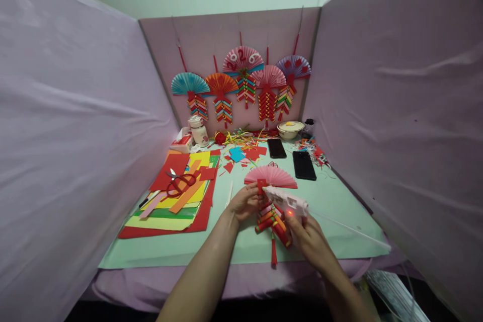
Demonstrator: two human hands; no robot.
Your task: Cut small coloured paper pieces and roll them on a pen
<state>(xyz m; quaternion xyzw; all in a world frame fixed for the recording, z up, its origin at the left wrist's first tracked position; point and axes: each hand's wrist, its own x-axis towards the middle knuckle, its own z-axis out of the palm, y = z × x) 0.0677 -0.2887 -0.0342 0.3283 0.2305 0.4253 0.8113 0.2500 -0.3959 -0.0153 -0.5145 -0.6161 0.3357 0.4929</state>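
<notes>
In my left hand [245, 202] is a small red paper piece [261, 184], pinched upright at the middle of the table. My right hand [306, 236] is wrapped round a white hot glue gun [289, 200] with a glowing orange light. The gun's nozzle points left and meets or nearly meets the red paper. A pink paper fan [270, 176] lies just behind both hands. Under the gun lies a string of paper firecrackers [270, 221] in red, orange and pink, partly hidden by the gun and fingers. A red tassel [273, 252] hangs toward the table's front edge.
Stacked coloured paper [184, 214] with red-handled scissors [180, 184] lies left. Two phones [304, 165] lie right of the fan. Paper scraps [245, 155], a lidded bowl [290, 131] and a jar [198, 132] stand farther back. Finished fan ornaments [243, 60] hang on the back panel.
</notes>
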